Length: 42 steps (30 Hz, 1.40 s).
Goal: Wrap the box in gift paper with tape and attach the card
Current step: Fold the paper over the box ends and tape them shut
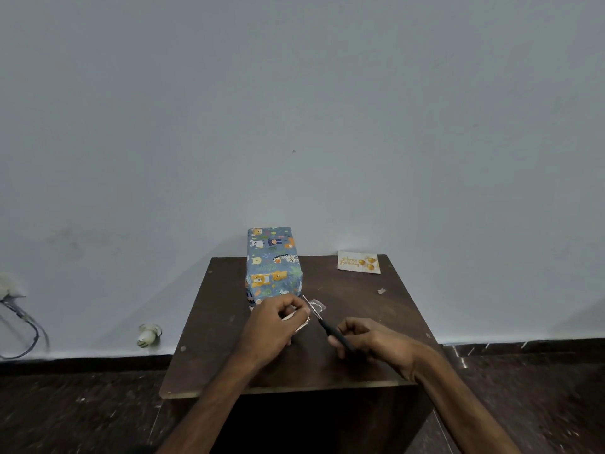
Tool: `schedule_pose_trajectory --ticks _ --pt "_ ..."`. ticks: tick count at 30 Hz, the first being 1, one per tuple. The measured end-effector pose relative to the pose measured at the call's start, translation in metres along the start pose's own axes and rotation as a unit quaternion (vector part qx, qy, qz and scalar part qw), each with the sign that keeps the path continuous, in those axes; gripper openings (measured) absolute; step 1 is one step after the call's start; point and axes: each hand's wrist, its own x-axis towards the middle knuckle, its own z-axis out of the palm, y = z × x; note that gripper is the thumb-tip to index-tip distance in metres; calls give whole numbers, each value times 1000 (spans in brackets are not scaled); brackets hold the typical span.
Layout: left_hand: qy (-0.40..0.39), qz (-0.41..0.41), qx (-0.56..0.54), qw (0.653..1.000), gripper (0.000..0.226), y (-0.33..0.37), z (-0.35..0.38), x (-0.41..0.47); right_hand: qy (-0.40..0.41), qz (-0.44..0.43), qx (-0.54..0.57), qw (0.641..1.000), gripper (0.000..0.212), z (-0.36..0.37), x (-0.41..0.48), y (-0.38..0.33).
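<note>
Scissors [322, 322] are being gripped in the curled right hand [370, 342], blades being held against a clear tape strip [317, 305] — this strip is being pinched by the curled left hand [275, 326]. Just behind, the wrapped box [273, 267] is sitting on the wooden table [376, 309] — the birthday card [358, 262] is lying at the far right corner.
</note>
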Motion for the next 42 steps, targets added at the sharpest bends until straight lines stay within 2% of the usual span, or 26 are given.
schedule_pose_trajectory --ticks 4,8,13,15,16,17,19,20,24,26,27,28,30,31,33,36,42 --pt "2 -2 -3 1000 12 0 -1 0 -2 -13 8 1000 41 0 2 -2" --pt "8 -5 -13 1000 13 2 -2 0 -3 -38 36 999 35 1 5 -1" --pt "9 -21 -16 1000 12 2 -3 0 68 -71 93 991 19 -6 5 4" --pt "7 -24 -24 999 12 3 -3 -1 120 -68 75 988 19 -13 3 5" --pt "8 -27 -30 999 12 4 -3 -1 171 -53 14 984 21 -17 4 8" --pt "10 -30 -38 999 12 5 -3 -2 228 -30 -95 969 23 -21 6 12" --pt "13 -34 -50 998 14 7 -3 -2 279 18 -319 905 21 -23 10 19" --pt "15 -36 -50 998 15 6 -3 -2 279 34 -381 881 15 -20 11 18" --pt "23 -47 -63 997 11 4 -2 -1 241 61 -487 838 18 -2 12 5" --pt "22 -49 -67 996 6 2 0 -1 276 36 -496 823 17 2 10 -4" --pt "23 -48 -66 996 4 3 -1 -1 309 -1 -467 829 18 5 10 -10" --pt "23 -48 -69 996 2 3 -1 -1 331 -46 -398 854 20 10 11 -13" --pt "20 -45 -77 996 5 4 0 -2 295 -132 -183 929 18 23 16 -18" --pt "17 -44 -84 995 9 5 0 -3 256 -158 -106 948 14 30 20 -19" --pt "14 -48 -106 993 16 6 -1 -4 226 -185 -34 956 10 41 26 -18" --pt "9 -61 -162 985 16 11 -5 -5 227 -214 47 949 7 42 31 -19" --pt "-37 -91 -241 966 22 17 -12 -8 222 -224 95 944 10 45 38 -16"
